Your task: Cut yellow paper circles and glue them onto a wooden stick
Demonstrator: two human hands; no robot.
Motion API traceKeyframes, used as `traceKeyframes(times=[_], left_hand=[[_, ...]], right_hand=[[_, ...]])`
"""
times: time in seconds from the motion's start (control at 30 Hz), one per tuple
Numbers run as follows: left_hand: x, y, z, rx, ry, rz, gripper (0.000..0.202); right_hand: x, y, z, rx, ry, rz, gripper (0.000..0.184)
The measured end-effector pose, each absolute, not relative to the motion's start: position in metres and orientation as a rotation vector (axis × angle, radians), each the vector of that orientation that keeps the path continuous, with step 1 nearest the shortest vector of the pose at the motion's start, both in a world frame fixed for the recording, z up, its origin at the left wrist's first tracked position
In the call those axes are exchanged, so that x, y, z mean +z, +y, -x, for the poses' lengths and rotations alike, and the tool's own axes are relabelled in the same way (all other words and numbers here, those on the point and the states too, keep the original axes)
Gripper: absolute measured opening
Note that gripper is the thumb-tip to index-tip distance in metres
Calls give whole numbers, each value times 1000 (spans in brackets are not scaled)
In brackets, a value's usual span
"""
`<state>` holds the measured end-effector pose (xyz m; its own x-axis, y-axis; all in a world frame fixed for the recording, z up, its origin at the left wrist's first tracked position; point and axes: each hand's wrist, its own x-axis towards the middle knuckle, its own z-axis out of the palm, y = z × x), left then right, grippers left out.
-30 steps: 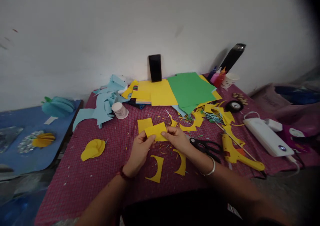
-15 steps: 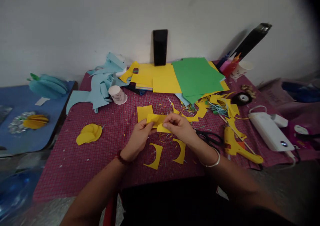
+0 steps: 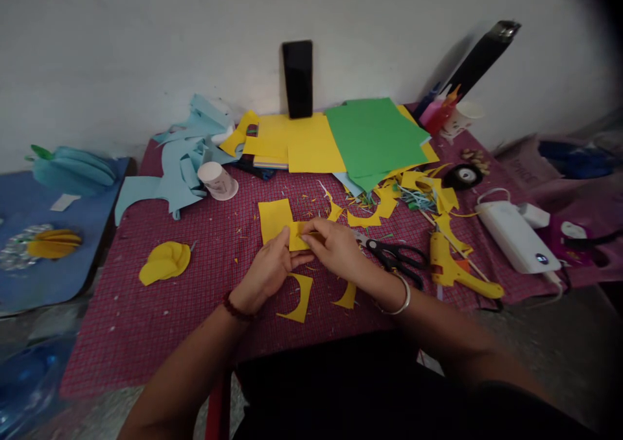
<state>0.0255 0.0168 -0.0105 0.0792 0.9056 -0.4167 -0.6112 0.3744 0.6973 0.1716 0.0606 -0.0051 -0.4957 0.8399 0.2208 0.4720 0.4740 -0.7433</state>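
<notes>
Between my two hands is a small piece of yellow paper (image 3: 298, 237), partly folded over on its right side. My left hand (image 3: 272, 261) grips its left edge, with the thumb on top and fingers underneath. My right hand (image 3: 333, 245) pinches the right part of the same paper. Just behind lies a yellow paper square (image 3: 273, 218) flat on the cloth. Curved yellow offcuts (image 3: 299, 299) rest in front of my hands. Black-handled scissors (image 3: 396, 255) lie beside my right wrist. To the left sits a stack of yellow paper rounds (image 3: 166, 261).
Green sheets (image 3: 377, 141) and yellow sheets (image 3: 314, 148) lie at the back, below a phone (image 3: 298, 80) leaning on the wall. A paper cup (image 3: 219, 180) stands near blue scraps (image 3: 180, 167). A yellow glue gun (image 3: 457, 271) and a white power bank (image 3: 518, 235) are at right.
The paper between my hands has been turned and folded over, and now looks smaller. My hands have drawn closer together. The whole view has shifted slightly.
</notes>
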Motion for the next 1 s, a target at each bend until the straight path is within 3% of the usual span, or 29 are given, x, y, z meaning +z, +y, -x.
traceKeyframes(times=[0.7, 0.87, 1.0], left_hand=[[-13, 12, -29, 1131, 890, -450, 10], [-14, 15, -25, 1180, 969, -426, 18], [-6, 19, -19, 1213, 972, -441, 23]], right_hand=[[-11, 54, -165, 683, -2337, 986, 23], [-12, 66, -173, 942, -2037, 1029, 23], [-15, 81, -184, 1221, -1584, 1042, 8]])
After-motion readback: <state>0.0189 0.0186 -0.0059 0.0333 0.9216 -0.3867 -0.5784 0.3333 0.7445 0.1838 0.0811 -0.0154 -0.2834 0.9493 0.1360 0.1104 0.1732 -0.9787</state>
